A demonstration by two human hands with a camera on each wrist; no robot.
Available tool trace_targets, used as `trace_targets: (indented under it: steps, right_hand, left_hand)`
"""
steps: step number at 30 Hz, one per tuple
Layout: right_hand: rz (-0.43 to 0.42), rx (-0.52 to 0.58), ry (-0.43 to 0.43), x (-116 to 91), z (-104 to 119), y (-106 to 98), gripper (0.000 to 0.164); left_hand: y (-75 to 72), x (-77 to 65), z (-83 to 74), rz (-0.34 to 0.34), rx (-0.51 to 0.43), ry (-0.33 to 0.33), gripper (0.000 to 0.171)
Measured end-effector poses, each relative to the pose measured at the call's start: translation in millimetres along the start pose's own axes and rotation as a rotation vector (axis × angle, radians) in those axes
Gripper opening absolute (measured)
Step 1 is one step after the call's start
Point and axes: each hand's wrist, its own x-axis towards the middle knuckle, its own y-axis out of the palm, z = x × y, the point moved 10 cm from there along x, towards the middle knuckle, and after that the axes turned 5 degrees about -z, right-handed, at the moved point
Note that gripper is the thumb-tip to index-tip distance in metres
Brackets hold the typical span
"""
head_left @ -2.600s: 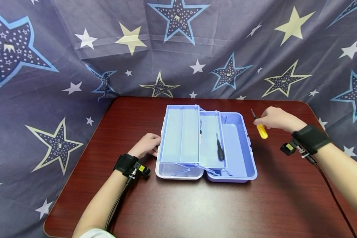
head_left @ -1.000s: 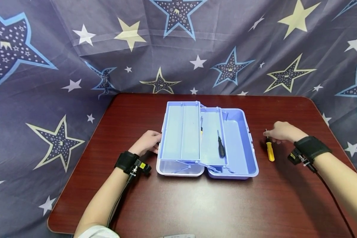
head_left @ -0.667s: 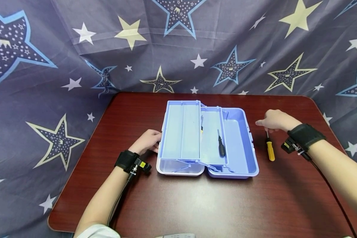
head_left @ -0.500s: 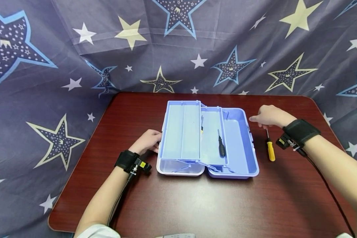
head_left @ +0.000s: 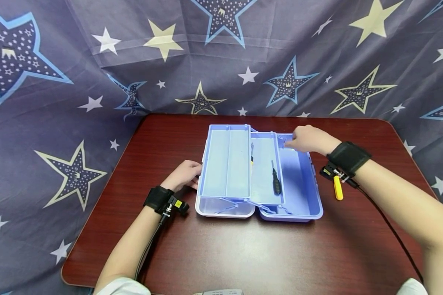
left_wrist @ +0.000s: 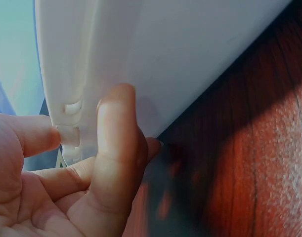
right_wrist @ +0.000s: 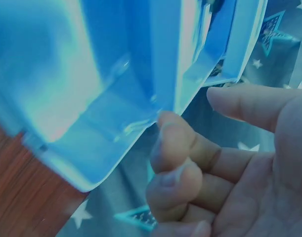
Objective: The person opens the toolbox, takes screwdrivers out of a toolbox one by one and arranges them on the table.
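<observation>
A light-blue toolbox (head_left: pixel 297 190) with a white outer shell stands spread out, its trays stepped above the bins. At its left side my left hand (head_left: pixel 182 174) grips the white shell's edge, thumb at the rim and fingers along the outer wall (left_wrist: pixel 155 59). My right hand (head_left: pixel 311 139) is over the box's far right corner, fingers loosely curled and holding nothing; its fingertips (right_wrist: pixel 173 143) overlap the box edge. A black screwdriver (head_left: pixel 276 182) lies in the middle tray, with another screwdriver (head_left: pixel 252 153) partly hidden by the upper tray. The yellow-handled screwdriver (head_left: pixel 338 189) lies right of the box, its shaft hidden.
All this stands on a dark red wooden table (head_left: pixel 162 139) with rounded corners. Behind it hangs a star-patterned cloth (head_left: pixel 243 61). A grey object (head_left: pixel 222 292) peeks in at the bottom edge. Cables run along both forearms from the wrist cameras.
My right hand has set the yellow screwdriver down on the table, let go, and moved left to the toolbox's far right corner. My left hand has stayed at the box's side.
</observation>
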Motion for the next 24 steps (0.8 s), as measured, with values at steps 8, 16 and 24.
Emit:
trace_targets:
  steps: [8,16,24]
  right_hand:
    - [-0.045,0.008,-0.081,14,41,13,0.026]
    - [-0.002,0.098,-0.189,23,69,38,0.033]
    - [0.063,0.177,-0.24,27,78,61,0.044]
  left_hand:
    - [-1.1,-0.3,0.6,-0.007,0.001,-0.007,0.034]
    - [-0.4,-2.0,-0.6,-0.005,0.002,-0.001,0.035]
    - [-0.1,-1.8,0.4,-0.001,-0.008,0.006,0.035]
